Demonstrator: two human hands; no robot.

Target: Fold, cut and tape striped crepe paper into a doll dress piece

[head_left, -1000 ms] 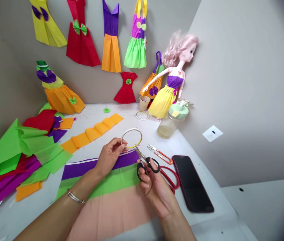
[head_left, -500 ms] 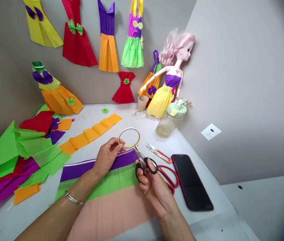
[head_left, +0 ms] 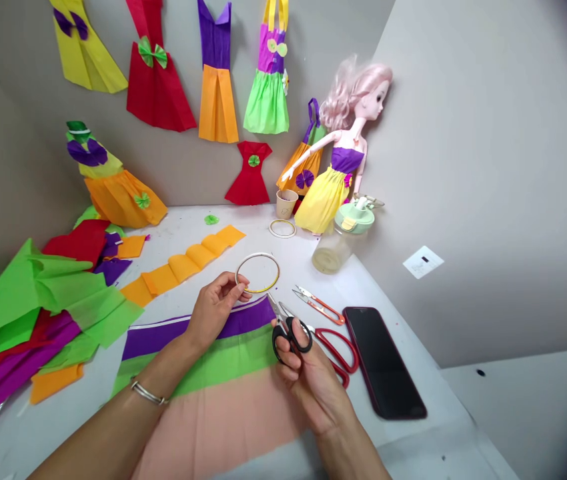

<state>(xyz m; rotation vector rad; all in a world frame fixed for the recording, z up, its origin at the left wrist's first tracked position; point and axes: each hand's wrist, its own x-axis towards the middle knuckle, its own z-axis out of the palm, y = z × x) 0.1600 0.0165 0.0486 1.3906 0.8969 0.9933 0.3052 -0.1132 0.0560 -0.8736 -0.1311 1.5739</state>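
My left hand [head_left: 215, 305] pinches a thin roll of double-sided tape [head_left: 279, 272], held up on edge over the far edge of a striped sheet. The sheet [head_left: 233, 361] has purple, green and peach bands, and a narrow white strip runs along its purple edge. My left forearm lies across part of it. In my right hand [head_left: 308, 380] is a pair of small black-handled scissors [head_left: 274, 308], thumb and fingers in the loops. Their blades point away from me, tips close to the purple corner just below the tape roll.
Right of my hand lie red-handled scissors [head_left: 351, 360], orange thread snips [head_left: 326, 310] and a phone [head_left: 386, 367]. Behind stand a bottle [head_left: 333, 257], a doll [head_left: 348, 147], a paper cup [head_left: 286, 205] and another tape roll [head_left: 282, 236]. Coloured sheets [head_left: 33, 293] pile up left; an orange strip [head_left: 183, 267] lies mid-table.
My right hand has turned slightly, and the scissors' handles have shifted a little. My left hand holds the tape roll in nearly the same place. The view has moved very slightly.
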